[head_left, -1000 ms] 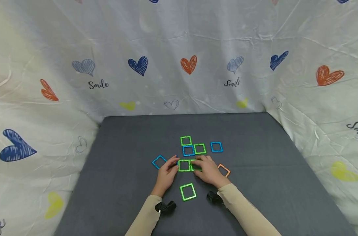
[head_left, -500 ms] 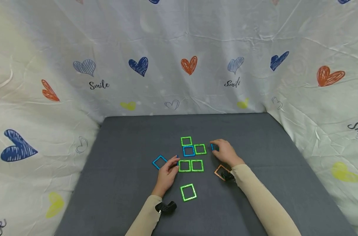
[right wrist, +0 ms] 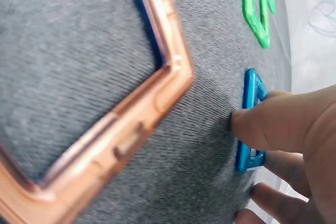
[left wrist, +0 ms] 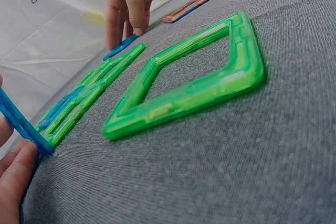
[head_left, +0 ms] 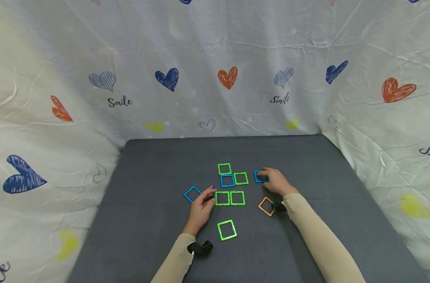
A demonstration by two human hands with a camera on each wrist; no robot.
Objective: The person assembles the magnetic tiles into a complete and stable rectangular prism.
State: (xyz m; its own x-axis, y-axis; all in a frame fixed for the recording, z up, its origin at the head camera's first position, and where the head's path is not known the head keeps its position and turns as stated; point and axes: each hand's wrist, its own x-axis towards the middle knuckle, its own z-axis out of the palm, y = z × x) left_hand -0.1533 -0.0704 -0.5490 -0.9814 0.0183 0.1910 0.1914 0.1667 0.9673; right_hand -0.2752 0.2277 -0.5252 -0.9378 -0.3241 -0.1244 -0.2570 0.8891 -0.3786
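My left hand point(head_left: 200, 212) holds a blue magnetic square tile point(left wrist: 20, 121) that stands on edge at the left end of two joined green square tiles point(head_left: 230, 198). In the left wrist view, its fingertips point(left wrist: 18, 171) are against this upright tile. Over on the right, my right hand point(head_left: 277, 181) pinches another blue square tile point(head_left: 259, 176) low at the table, partly hidden by the fingers. The right wrist view has the thumb point(right wrist: 257, 127) on its near edge and fingers behind it.
An orange square tile point(head_left: 260, 206) lies below the right hand. Two green tiles and a blue tile point(head_left: 227, 186) form a cluster behind the joined pair. A single green tile point(head_left: 227, 238) lies in front, and a blue tile point(head_left: 188, 194) beside the left hand.
My right hand has left the joined green tiles and moved right and away to the far blue tile. The orange tile has shifted slightly left and nearer. My left hand stays in place.
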